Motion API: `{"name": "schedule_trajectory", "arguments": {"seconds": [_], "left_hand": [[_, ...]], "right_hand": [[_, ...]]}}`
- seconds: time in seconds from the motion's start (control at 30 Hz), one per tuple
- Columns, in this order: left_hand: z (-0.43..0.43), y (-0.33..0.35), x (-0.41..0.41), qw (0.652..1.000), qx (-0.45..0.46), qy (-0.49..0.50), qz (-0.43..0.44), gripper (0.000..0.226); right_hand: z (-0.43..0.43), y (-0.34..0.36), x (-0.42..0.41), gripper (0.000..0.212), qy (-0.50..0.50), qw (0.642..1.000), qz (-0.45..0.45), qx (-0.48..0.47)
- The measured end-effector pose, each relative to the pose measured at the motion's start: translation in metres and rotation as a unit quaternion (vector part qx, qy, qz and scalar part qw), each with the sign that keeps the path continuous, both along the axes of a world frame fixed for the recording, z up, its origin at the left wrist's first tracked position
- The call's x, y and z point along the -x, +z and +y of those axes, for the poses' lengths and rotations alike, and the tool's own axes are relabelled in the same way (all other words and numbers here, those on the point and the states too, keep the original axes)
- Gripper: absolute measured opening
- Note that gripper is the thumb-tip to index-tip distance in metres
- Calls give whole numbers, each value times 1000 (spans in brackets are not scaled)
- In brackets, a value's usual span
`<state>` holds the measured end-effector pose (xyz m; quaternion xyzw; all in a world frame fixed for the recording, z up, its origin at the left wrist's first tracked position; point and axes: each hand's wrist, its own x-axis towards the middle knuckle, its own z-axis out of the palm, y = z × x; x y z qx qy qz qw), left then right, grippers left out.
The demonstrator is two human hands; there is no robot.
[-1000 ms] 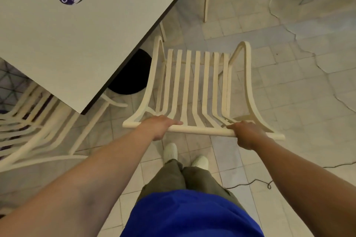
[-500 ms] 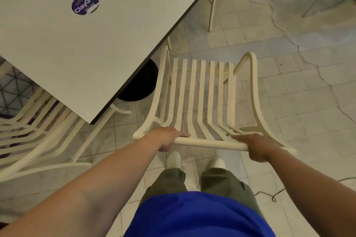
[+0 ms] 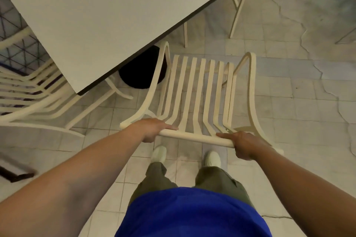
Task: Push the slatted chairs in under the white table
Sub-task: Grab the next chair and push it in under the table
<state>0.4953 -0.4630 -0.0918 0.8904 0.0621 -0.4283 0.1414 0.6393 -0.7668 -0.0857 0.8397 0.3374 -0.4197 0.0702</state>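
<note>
Both hands, left [image 3: 152, 130] and right [image 3: 243, 145], have fingers wrapped round the chair [image 3: 200, 90] top rail; its seat sits outside the desk [image 3: 100, 23], not yet pushed under.

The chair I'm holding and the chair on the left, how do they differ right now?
The held chair stands almost wholly clear of the white table, only its front left corner at the edge; the left chair sits partly beneath the tabletop. The left hand and right hand grip the held chair's top rail; nothing touches the left chair. Both are cream and slatted.
</note>
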Motion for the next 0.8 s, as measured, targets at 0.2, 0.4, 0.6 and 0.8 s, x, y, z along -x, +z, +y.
{"name": "schedule_trajectory", "arguments": {"seconds": [0.2,0.4,0.6,0.8], "left_hand": [[-46,-5,9,996,4,93,-9,96],[-72,-8,20,988,6,155,-13,99],[-86,-5,20,980,19,199,-12,97],[-87,0,20,978,27,208,-13,88]], "right_hand": [[-17,1,-40,79,81,997,1,-6],[-17,-3,-65,79,141,990,-10,-15],[-7,-8,-84,85,170,985,-27,2],[-2,-5,-88,81,157,986,-47,30]]}}
